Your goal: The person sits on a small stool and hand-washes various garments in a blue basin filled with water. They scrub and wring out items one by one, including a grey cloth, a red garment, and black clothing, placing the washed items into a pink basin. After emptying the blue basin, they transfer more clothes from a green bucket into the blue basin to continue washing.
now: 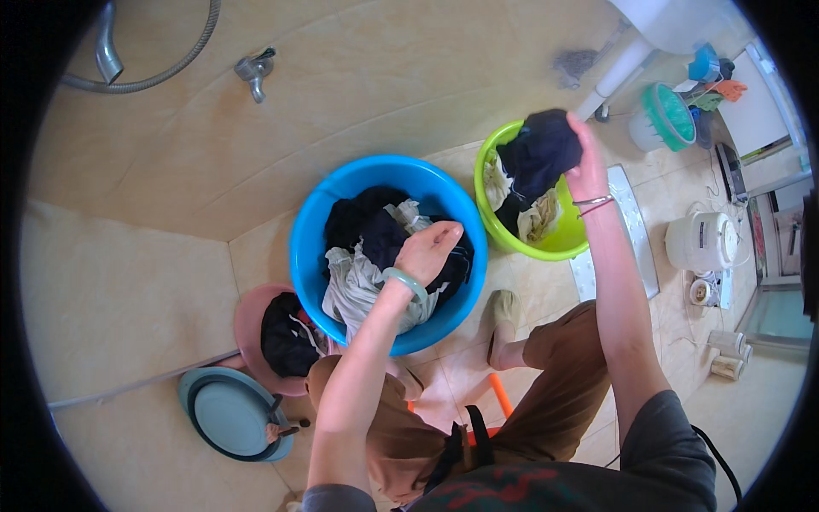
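Note:
My right hand (587, 162), at the end of an outstretched arm, grips a dark navy garment (542, 154) over the lime-green basin (566, 246). Beneath that garment, cream and brownish cloths (539, 217) lie in the same basin. My left hand (429, 253) is above the blue basin (305, 277), its fingers curled closed with no cloth seen in them. Black and dark clothes (363, 218) fill much of the blue basin, along with a light grey-white garment (351, 286) draped toward its near side. I wear a pale bangle on the left wrist and a silver one on the right.
A pink basin (247, 328) with dark clothing and stacked grey-blue basins (230, 414) stand at the lower left. A tap (256, 72) juts from the tiled wall. To the right are a lined bin (653, 128), a white lidded appliance (695, 241) and a floor mat (631, 230).

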The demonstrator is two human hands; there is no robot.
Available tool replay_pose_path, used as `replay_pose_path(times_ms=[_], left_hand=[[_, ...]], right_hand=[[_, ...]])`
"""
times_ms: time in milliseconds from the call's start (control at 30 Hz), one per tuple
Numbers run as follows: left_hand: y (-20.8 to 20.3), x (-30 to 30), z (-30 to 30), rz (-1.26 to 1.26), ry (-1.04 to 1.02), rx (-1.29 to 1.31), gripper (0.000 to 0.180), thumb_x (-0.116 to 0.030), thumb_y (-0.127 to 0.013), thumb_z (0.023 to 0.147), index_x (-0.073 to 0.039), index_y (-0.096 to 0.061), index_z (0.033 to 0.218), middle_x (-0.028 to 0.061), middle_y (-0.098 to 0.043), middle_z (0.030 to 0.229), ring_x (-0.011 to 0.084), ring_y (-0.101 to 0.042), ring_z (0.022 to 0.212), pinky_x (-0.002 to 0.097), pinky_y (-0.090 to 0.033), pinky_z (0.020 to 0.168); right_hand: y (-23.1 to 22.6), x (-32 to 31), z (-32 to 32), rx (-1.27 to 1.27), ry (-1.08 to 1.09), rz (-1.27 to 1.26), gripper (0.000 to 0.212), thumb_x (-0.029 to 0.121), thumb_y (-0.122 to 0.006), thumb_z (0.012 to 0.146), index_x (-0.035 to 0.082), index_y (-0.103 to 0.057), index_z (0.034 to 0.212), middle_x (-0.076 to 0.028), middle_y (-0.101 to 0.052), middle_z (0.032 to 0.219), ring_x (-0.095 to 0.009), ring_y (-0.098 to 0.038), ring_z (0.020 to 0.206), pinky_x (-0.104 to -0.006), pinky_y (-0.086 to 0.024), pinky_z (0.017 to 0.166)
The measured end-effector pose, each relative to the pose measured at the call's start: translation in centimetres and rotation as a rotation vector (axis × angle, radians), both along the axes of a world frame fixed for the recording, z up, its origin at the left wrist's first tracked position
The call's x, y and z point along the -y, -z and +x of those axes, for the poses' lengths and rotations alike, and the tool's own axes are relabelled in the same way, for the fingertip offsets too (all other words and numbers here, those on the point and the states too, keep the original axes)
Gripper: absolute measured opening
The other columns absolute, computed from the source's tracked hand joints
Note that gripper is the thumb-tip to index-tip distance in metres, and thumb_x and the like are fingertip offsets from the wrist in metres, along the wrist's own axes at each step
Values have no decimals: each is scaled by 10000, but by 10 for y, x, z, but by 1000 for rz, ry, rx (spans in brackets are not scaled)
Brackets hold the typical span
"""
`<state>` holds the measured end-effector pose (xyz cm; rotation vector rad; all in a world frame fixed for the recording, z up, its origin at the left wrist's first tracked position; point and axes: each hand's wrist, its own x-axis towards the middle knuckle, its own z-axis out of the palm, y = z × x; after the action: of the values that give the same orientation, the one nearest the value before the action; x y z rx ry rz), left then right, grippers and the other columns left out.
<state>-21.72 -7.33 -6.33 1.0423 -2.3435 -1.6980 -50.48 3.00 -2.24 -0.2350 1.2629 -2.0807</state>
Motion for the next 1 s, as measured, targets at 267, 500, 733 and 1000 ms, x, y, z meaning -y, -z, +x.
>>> replay_pose_path(times_ms=[267, 500, 733, 1000], left_hand=[[-30, 14, 11, 1162, -436, -562, 680, -587, -398, 897, -157, -315, 1416, 147, -392, 1401, 293, -453, 1231, 439, -502, 859], [-13, 30, 55, 1045, -400, -781, 447, -308, -453, 930, -62, -443, 1303, 82, -489, 1332, 230, -478, 1205, 368, -353, 1044], [19, 58, 114, 1090, -991, -699, 289, -236, -427, 933, -68, -574, 1116, 82, -631, 1088, 229, -604, 984, 364, -497, 858], [11, 63, 118, 1000, -1430, -547, 508, -345, -426, 945, -50, -364, 1353, 170, -308, 1438, 328, -367, 1285, 537, -326, 1033]], right_hand=[[-95, -6, 90, -28, -507, -463, 458, 259, -539, 887, -43, -499, 1228, -129, -579, 1191, -222, -555, 1087, -354, -414, 968], [-42, 41, 124, -1088, -764, 157, 300, 184, -655, 799, 16, -588, 1038, -89, -596, 944, -233, -574, 851, -325, -460, 799], [22, 67, 192, -1475, -820, 167, 143, 132, -613, 796, 8, -559, 843, -121, -532, 1113, -333, -557, 965, -409, -472, 816], [44, 90, 195, -1024, -761, 357, 208, 191, -574, 850, 47, -668, 967, -135, -671, 916, -294, -632, 881, -361, -491, 794]])
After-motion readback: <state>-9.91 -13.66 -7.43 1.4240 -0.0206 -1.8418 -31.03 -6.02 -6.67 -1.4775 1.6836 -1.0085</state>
